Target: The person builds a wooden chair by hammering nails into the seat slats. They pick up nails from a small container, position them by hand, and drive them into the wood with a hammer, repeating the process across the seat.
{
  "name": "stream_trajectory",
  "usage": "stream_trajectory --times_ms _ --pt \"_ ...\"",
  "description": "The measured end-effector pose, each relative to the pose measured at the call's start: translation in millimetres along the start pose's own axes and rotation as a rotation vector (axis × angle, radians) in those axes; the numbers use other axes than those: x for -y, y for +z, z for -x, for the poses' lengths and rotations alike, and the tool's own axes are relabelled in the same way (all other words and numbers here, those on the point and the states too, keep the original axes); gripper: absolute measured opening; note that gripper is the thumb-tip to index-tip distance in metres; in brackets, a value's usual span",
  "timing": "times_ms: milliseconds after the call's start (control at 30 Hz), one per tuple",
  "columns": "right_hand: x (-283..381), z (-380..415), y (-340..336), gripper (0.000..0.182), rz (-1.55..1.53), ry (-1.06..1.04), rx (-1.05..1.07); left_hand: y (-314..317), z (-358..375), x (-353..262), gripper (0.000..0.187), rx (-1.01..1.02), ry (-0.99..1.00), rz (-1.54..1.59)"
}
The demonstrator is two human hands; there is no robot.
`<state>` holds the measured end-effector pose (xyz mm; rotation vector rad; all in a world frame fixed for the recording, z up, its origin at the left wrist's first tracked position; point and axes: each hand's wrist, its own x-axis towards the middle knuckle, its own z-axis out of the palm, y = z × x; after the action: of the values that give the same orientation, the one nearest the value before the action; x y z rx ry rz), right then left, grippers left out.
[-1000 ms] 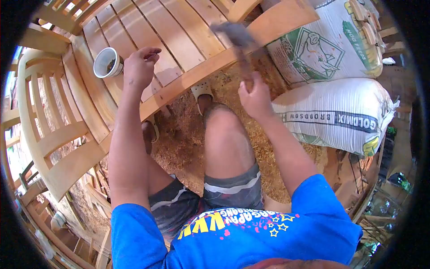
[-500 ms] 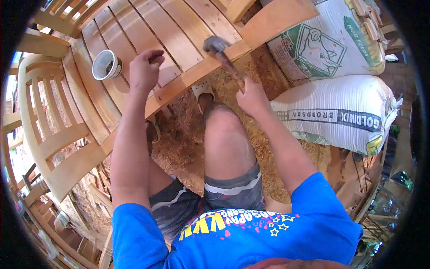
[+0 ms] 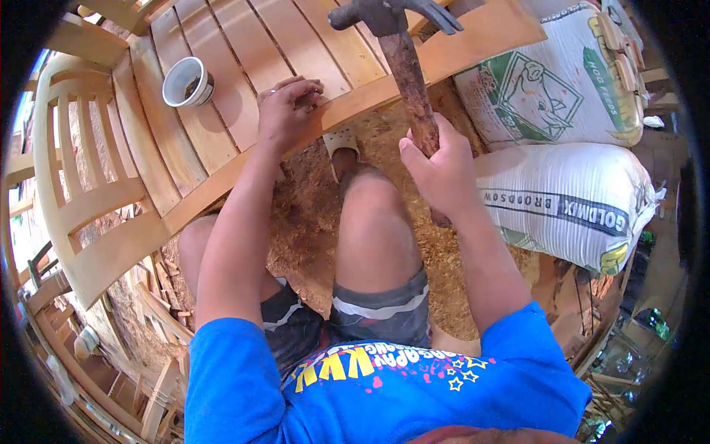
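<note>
My right hand (image 3: 446, 164) is wrapped round the wooden handle of a claw hammer (image 3: 411, 85). The hammer stands raised, its dark metal head up over the bench and its claw to the right. My left hand (image 3: 287, 111) is by the front rail of the slatted wooden bench (image 3: 244, 70), its fingers curled together. Whatever is between those fingers is too small or hidden to name. To the left of that hand a white plastic cup (image 3: 174, 87) sits on the slats, with small dark pieces inside.
Two full white sacks, one marked hog feeds (image 3: 547, 96) and one marked Goldmix (image 3: 562, 200), lie to the right. The bench's curved slatted armrest (image 3: 92, 177) rises at left. Sawdust (image 3: 303, 229) covers the ground around my legs.
My right hand has lifted the hammer up from near the bench's front edge, closer to the camera. My left hand has shifted right along the bench to its front rail.
</note>
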<state>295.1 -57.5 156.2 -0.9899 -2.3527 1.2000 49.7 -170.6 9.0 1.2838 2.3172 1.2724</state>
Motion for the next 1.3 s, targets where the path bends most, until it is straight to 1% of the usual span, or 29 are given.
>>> stream_trajectory --times_ms 100,200,300,333,433,467,500,567,600,633,667,700,733,767,833,867,900,967,1033,1067,1133,1200,1267,1300 --pt "19 3 -6 0.03 0.009 0.0 0.029 5 0 6 0.023 -0.026 0.032 -0.068" --pt "32 5 -8 0.029 -0.094 -0.072 0.011 6 0 6 0.022 -0.044 0.039 -0.09" --pt "31 8 -4 0.022 -0.159 -0.08 0.035 11 0 12 0.022 -0.069 0.054 -0.113" --pt "26 8 0 0.023 -0.082 -0.042 0.059 12 0 13 0.023 -0.08 0.063 -0.125" --pt "-6 4 18 0.025 0.181 0.05 0.159 11 3 9 0.023 -0.031 0.005 -0.129" --pt "-20 1 24 0.024 0.292 0.072 0.209 11 4 8 0.022 -0.05 0.015 -0.143" --pt "-18 -2 27 0.024 0.404 0.093 0.257 12 4 7 0.021 -0.069 0.027 -0.158" --pt "-8 -3 21 0.028 0.396 0.096 0.222 11 -3 6 0.021 -0.084 0.073 -0.16" --pt "6 -2 15 0.03 0.394 0.096 0.216 4 -7 -3 0.02 -0.078 0.095 -0.147" --pt "37 2 3 0.026 0.28 0.028 0.133 -1 2 -5 0.02 -0.075 0.093 -0.134" --pt "65 2 -11 0.021 0.156 -0.04 0.026 1 0 3 0.023 -0.033 0.006 -0.018" --pt "75 3 -16 0.017 0.011 -0.119 -0.041 -1 -1 6 0.026 -0.074 -0.013 -0.114" --pt "80 2 -18 0.013 -0.135 -0.197 -0.109 -2 -2 9 0.029 -0.115 -0.031 -0.21" --pt "81 0 -17 0.011 -0.184 -0.317 -0.17 -4 -5 12 0.032 -0.158 -0.047 -0.305" --pt "64 -5 -2 0.01 -0.329 -0.389 -0.171 -10 -9 14 0.037 -0.029 -0.08 -0.389" --pt "33 -3 7 0.012 -0.256 -0.303 -0.124 -14 -11 16 0.039 0.038 -0.095 -0.43" --pt "1 0 15 0.015 -0.183 -0.215 -0.08 -10 -10 22 0.039 0.002 -0.094 -0.427" --pt "-26 -6 34 0.024 0.435 -0.034 0.165 3 -6 35 0.04 -0.059 -0.076 -0.421" --pt "-29 0 35 0.029 0.42 0.102 0.225 1 -3 28 0.04 0.04 -0.108 -0.459" --pt "-29 -10 37 0.031 0.412 0.144 0.258 -3 -11 30 0.04 0.066 -0.13 -0.487" --pt "6 -8 20 0.027 0.355 0.034 0.091 -2 -7 29 0.038 0.023 -0.096 -0.446" --pt "56 -3 -7 0.017 -0.027 -0.013 -0.023 -2 -6 31 0.037 -0.007 -0.076 -0.43" --pt "75 0 -27 0.005 -0.287 -0.192 -0.097 0 -5 33 0.037 -0.011 -0.072 -0.427" --pt "71 -9 -31 0.004 -0.21 -0.467 -0.143 2 -6 32 0.037 -0.029 -0.069 -0.454"
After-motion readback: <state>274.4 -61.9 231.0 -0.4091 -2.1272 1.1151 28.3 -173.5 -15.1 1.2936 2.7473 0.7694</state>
